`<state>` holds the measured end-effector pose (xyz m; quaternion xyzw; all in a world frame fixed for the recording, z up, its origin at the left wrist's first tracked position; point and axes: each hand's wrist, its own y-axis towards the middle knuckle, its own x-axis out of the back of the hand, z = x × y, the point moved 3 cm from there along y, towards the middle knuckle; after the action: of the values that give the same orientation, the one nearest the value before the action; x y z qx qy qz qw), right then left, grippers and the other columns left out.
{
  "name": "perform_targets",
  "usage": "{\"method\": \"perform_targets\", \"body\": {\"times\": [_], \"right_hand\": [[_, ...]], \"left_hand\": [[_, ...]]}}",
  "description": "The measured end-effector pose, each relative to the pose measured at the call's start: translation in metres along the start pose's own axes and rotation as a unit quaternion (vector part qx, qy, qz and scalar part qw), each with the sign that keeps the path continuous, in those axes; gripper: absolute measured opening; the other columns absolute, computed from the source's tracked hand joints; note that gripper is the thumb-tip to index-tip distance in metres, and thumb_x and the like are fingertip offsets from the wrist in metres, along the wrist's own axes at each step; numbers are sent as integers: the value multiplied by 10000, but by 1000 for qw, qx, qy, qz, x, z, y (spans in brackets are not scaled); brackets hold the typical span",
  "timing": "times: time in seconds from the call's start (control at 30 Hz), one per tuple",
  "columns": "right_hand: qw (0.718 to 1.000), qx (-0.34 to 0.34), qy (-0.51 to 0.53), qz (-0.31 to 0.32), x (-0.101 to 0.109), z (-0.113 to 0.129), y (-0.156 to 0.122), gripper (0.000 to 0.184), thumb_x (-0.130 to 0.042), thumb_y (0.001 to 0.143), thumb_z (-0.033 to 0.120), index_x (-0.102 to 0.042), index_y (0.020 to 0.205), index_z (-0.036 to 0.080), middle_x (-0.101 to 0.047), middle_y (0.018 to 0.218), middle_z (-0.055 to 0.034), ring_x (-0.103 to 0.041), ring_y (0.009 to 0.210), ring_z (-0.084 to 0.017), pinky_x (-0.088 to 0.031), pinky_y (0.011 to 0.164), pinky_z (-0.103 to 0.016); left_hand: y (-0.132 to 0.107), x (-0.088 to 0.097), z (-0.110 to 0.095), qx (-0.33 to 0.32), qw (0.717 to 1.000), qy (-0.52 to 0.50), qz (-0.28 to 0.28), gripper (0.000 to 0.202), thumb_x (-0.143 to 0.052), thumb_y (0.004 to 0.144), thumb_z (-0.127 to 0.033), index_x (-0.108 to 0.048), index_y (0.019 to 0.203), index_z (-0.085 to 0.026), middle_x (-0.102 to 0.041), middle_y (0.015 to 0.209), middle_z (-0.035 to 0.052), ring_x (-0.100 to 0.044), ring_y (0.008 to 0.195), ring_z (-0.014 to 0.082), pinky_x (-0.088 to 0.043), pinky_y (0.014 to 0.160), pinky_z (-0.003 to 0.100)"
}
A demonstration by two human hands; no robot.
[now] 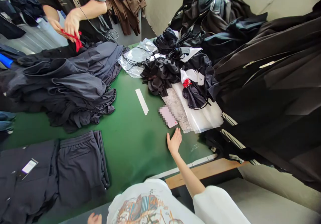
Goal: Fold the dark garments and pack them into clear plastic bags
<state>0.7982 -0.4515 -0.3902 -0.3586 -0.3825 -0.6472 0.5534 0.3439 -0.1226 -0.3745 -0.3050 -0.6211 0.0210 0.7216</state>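
Note:
My right hand (174, 141) reaches out over the green table (130, 140), palm down with fingers stretched and nothing in it. Its fingertips lie just short of a small pinkish card (168, 116) and a stack of clear plastic bags (200, 117). A white paper strip (141, 101) lies further out on the table. Only a bit of my left hand (94, 218) shows at the bottom edge, beside my white printed T-shirt; its fingers are hidden.
Folded dark shorts (80, 165) with a tagged garment (25, 170) lie at the near left. A heap of dark garments (67, 83) fills the far left. Black clothes (271, 93) are piled at the right. A co-worker's hands (67, 25) hold something red across the table.

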Motion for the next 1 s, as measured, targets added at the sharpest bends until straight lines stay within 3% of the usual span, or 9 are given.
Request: {"method": "perform_targets", "body": {"times": [0.1, 0.2, 0.3, 0.4, 0.5, 0.6, 0.7, 0.83, 1.0], "right_hand": [[998, 24, -36, 42, -8, 17, -62, 588, -203, 938, 381, -203, 1451, 92, -222, 1506, -183, -140, 1401, -291, -154, 1107, -519], [984, 105, -49, 134, -20, 48, -129, 523, -254, 927, 317, -304, 1428, 178, -207, 1526, -126, -114, 1414, -283, -128, 1106, -544], [951, 201, -32, 232, -34, 93, -185, 539, -361, 865, 221, -356, 1403, 246, -220, 1527, -90, -173, 1406, -276, -130, 1104, -560], [917, 271, 3, 294, -50, 153, -224, 536, -407, 804, 139, -464, 1328, 242, -304, 1496, -80, -261, 1377, -262, -162, 1111, -533], [892, 270, 73, 355, -72, 220, -250, 438, -425, 815, 173, -539, 1238, 182, -473, 1375, -114, -437, 1265, -244, -329, 1058, -422], [874, 170, 136, 434, -100, 282, -269, 467, -452, 841, 307, -492, 1252, 90, -594, 1198, -154, -587, 1074, -217, -460, 919, -308], [883, 64, 113, 451, -120, 322, -280, 570, -510, 809, 416, -458, 1244, 52, -633, 1115, -172, -630, 984, -235, -494, 830, -300], [892, 68, 64, 443, -126, 338, -289, 357, -496, 811, 405, -571, 1030, 133, -668, 1020, -148, -631, 952, -275, -481, 799, -347], [893, 79, 19, 443, -113, 301, -292, 289, -473, 821, 374, -558, 985, 152, -661, 1029, -143, -627, 944, -272, -474, 790, -353]], "left_hand": [[16, 24, -4, 59, 988, -28, -141, 559, -319, 859, -360, -347, 1385, -177, -586, 1176, 172, -524, 1178, 317, -442, 965, 449], [46, 49, -33, 20, 975, -15, -221, 612, -276, 885, -398, -345, 1382, -49, -346, 1421, 255, -340, 1327, 338, -339, 1043, 460], [77, 60, -59, 1, 986, 19, -168, 577, -256, 916, -364, -391, 1367, -31, -309, 1449, 258, -318, 1330, 353, -335, 1024, 486], [94, 63, -64, 5, 994, 17, -106, 574, -296, 923, -358, -367, 1387, -27, -334, 1448, 232, -325, 1324, 350, -347, 1021, 460], [98, 66, -44, -36, 996, -24, -79, 524, -320, 922, -339, -413, 1373, -87, -370, 1450, 163, -353, 1316, 299, -364, 1022, 402], [96, 65, -7, -76, 994, -47, -69, 484, -357, 903, -293, -446, 1356, -151, -382, 1455, 105, -356, 1320, 261, -347, 1042, 415], [91, 55, 29, -87, 993, -34, -77, 541, -384, 894, -305, -352, 1416, -169, -281, 1505, 111, -260, 1370, 301, -287, 1066, 505], [87, 38, 48, -165, 981, -33, -93, 567, -387, 899, -293, -276, 1448, -204, -194, 1531, 135, -159, 1405, 304, -205, 1101, 508], [78, 37, 43, -215, 972, -78, -57, 556, -465, 868, -407, -361, 1405, -309, -316, 1467, 158, -272, 1346, 361, -225, 1061, 561]]}}
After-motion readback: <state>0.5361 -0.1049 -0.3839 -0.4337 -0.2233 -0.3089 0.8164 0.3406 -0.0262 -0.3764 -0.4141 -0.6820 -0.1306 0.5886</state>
